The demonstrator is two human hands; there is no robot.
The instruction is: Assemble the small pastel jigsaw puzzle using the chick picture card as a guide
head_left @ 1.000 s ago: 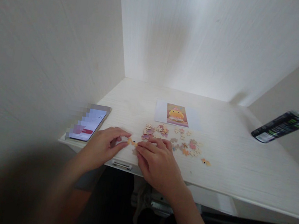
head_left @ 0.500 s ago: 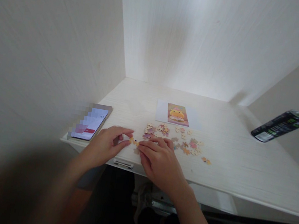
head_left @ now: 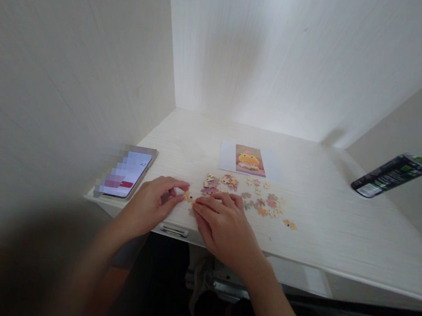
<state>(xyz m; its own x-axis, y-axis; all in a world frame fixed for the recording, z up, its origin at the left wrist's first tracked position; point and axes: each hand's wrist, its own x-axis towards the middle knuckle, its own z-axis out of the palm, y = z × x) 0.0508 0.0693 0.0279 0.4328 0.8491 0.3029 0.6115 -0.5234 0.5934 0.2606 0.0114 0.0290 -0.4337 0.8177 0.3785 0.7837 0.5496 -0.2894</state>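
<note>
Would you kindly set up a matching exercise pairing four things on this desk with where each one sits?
Things:
1. phone
2. reference picture
3. black can
4. orange puzzle piece

Places:
A. far right of the desk, by the side wall
B. between the fingertips of the left hand and right hand
C. near the desk's left front corner
D. behind the loose pieces, mid-desk

Pairs: 1-C, 2-D, 3-A, 4-B
</note>
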